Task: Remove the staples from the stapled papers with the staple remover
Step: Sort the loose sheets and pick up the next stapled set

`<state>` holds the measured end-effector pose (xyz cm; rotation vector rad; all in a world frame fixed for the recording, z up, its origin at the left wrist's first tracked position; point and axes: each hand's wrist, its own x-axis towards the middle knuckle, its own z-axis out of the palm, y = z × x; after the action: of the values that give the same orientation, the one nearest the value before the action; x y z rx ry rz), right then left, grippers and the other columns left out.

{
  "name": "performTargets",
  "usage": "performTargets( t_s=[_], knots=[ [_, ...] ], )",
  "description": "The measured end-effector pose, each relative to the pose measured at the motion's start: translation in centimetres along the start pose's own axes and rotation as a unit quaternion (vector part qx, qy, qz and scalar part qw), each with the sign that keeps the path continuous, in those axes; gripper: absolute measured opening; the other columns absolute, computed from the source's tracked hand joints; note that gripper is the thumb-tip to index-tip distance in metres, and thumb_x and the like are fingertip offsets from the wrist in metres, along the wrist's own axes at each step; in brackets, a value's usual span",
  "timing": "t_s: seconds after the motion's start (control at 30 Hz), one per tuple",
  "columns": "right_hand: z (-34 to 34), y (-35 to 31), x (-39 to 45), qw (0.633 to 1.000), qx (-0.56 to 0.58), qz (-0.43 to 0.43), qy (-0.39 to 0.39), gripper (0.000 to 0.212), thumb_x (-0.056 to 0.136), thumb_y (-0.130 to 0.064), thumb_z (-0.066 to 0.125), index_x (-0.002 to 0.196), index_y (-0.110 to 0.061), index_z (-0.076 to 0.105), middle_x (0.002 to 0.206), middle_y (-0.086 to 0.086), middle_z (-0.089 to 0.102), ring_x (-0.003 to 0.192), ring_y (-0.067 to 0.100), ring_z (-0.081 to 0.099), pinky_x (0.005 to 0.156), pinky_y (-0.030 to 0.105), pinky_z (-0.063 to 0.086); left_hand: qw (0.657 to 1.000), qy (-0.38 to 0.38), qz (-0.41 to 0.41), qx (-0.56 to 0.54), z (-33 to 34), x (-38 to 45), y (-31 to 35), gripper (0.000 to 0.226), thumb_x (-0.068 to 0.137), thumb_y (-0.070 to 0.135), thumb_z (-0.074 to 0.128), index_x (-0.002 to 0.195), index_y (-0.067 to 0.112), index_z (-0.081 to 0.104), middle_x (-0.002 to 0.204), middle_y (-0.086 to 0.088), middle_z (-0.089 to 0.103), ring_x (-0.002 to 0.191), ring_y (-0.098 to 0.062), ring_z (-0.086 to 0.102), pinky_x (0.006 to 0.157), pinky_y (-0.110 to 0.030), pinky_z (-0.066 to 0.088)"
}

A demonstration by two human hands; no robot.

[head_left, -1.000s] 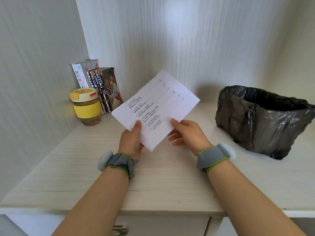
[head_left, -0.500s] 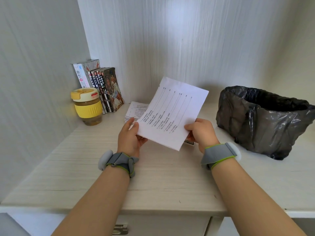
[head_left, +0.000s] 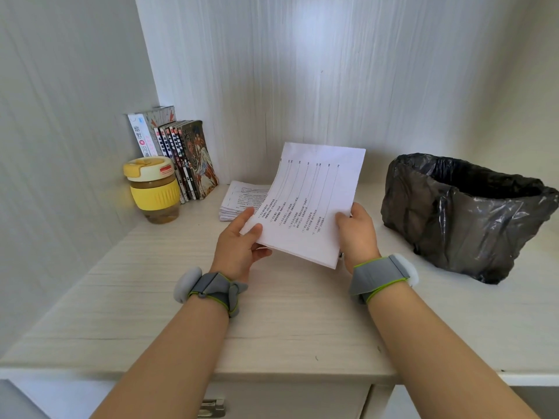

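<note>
I hold a set of printed white papers (head_left: pixel 314 201) up above the desk, its top edge leaning away from me. My left hand (head_left: pixel 239 246) pinches the lower left corner, thumb on the front. My right hand (head_left: pixel 357 231) grips the right edge, fingers behind the sheets. A small dark bit of something (head_left: pixel 341 254) shows under my right hand; I cannot make out what it is. A stack of more printed papers (head_left: pixel 242 201) lies on the desk behind the held set. No staple is visible.
A black bin-bag-lined container (head_left: pixel 465 219) stands at the right. A yellow-lidded cup (head_left: pixel 154 189) and a row of books (head_left: pixel 181 155) stand in the back left corner. The pale wooden desk (head_left: pixel 296 313) has walls on three sides and a drawer below.
The held papers turned from slanting left to nearly upright and shifted right. My right hand moved from the bottom to the right edge. The stack behind came into sight.
</note>
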<state>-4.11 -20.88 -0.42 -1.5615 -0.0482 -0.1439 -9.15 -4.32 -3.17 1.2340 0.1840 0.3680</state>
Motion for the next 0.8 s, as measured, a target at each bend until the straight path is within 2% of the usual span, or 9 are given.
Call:
performTargets(
  t_s=[0.13, 0.2, 0.23, 0.3, 0.37, 0.43, 0.53, 0.6, 0.8],
  knots=[
    [-0.3, 0.1, 0.1, 0.999, 0.045, -0.026, 0.012, 0.021, 0.09, 0.001, 0.038, 0.1, -0.012, 0.052, 0.087, 0.004, 0.059, 0.082, 0.021, 0.054, 0.076, 0.032, 0.047, 0.999, -0.042, 0.001, 0.021, 0.1, -0.1, -0.2, 0.053, 0.088, -0.003, 0.051, 0.137, 0.015, 0.039, 0.115, -0.009, 0.058, 0.066, -0.014, 0.063, 0.05, -0.022, 0.054],
    [-0.5, 0.1, 0.1, 0.998, 0.055, -0.04, 0.015, 0.023, 0.089, 0.001, 0.039, 0.101, -0.011, 0.055, 0.081, -0.004, 0.059, 0.071, 0.011, 0.056, 0.067, 0.02, 0.049, 0.997, -0.048, 0.018, 0.059, -0.1, 0.0, -0.2, 0.055, 0.086, -0.004, 0.053, 0.136, 0.016, 0.039, 0.114, -0.005, 0.059, 0.078, -0.015, 0.062, 0.054, -0.022, 0.055],
    [-0.6, -0.1, 0.1, 0.997, 0.055, -0.052, 0.021, 0.022, 0.089, 0.001, 0.04, 0.096, -0.012, 0.057, 0.077, -0.007, 0.058, 0.065, 0.004, 0.055, 0.059, 0.011, 0.047, 0.996, -0.043, 0.027, 0.08, -0.2, 0.1, -0.3, 0.056, 0.086, -0.004, 0.054, 0.136, 0.016, 0.04, 0.113, -0.003, 0.06, 0.085, -0.015, 0.062, 0.058, -0.023, 0.056],
    [-0.7, -0.4, -0.1, 0.995, 0.052, -0.084, 0.031, 0.027, 0.088, 0.003, 0.041, 0.079, -0.019, 0.055, 0.071, -0.01, 0.056, 0.051, -0.007, 0.052, 0.048, 0.004, 0.041, 0.994, -0.016, 0.043, 0.101, -0.4, 0.4, -0.4, 0.053, 0.085, -0.003, 0.056, 0.133, 0.015, 0.044, 0.109, -0.002, 0.064, 0.09, -0.015, 0.062, 0.071, -0.029, 0.056],
    [-0.8, -0.6, -0.2, 0.992, 0.056, -0.11, 0.024, 0.033, 0.087, 0.006, 0.041, 0.074, -0.022, 0.053, 0.07, -0.01, 0.056, 0.047, -0.01, 0.051, 0.049, 0.003, 0.04, 0.993, 0.01, 0.058, 0.105, -0.6, 0.5, -0.5, 0.046, 0.085, -0.003, 0.056, 0.126, 0.016, 0.052, 0.101, 0.0, 0.068, 0.09, -0.015, 0.063, 0.085, -0.035, 0.052],
    [-0.6, -0.7, -0.5, 0.989, 0.065, -0.131, 0.001, 0.03, 0.087, 0.008, 0.041, 0.08, -0.018, 0.055, 0.074, -0.01, 0.059, 0.051, -0.012, 0.053, 0.054, 0.003, 0.043, 0.992, 0.022, 0.068, 0.104, -0.5, 0.5, -0.5, 0.04, 0.084, -0.004, 0.057, 0.117, 0.02, 0.058, 0.095, 0.005, 0.068, 0.09, -0.013, 0.064, 0.09, -0.035, 0.05],
    [-0.3, -0.6, -0.8, 0.986, 0.068, -0.149, -0.029, 0.027, 0.088, 0.01, 0.041, 0.092, -0.013, 0.055, 0.08, -0.009, 0.06, 0.056, -0.013, 0.056, 0.058, 0.003, 0.045, 0.991, 0.051, 0.08, 0.093, -0.6, 0.5, -0.6, 0.031, 0.082, -0.005, 0.058, 0.092, 0.024, 0.066, 0.095, 0.0, 0.068, 0.082, -0.009, 0.066, 0.086, -0.033, 0.052],
    [-0.2, -0.7, -1.0, 0.984, 0.076, -0.155, -0.047, 0.028, 0.088, 0.011, 0.04, 0.096, -0.011, 0.054, 0.082, -0.007, 0.06, 0.059, -0.013, 0.058, 0.06, 0.004, 0.046, 0.99, 0.059, 0.089, 0.097, -0.6, 0.5, -0.6, 0.032, 0.082, -0.006, 0.058, 0.081, 0.025, 0.066, 0.092, -0.002, 0.068, 0.075, -0.006, 0.067, 0.083, -0.031, 0.053],
    [0.2, -0.7, -1.3, 0.984, 0.094, -0.137, -0.07, 0.028, 0.09, 0.01, 0.041, 0.098, -0.014, 0.054, 0.086, -0.005, 0.061, 0.067, -0.005, 0.06, 0.062, 0.006, 0.049, 0.987, 0.056, 0.085, 0.123, -0.5, 0.5, -0.6, 0.035, 0.081, -0.01, 0.057, 0.077, 0.024, 0.063, 0.082, 0.004, 0.068, 0.079, -0.014, 0.064, 0.086, -0.036, 0.05]
  ],
)
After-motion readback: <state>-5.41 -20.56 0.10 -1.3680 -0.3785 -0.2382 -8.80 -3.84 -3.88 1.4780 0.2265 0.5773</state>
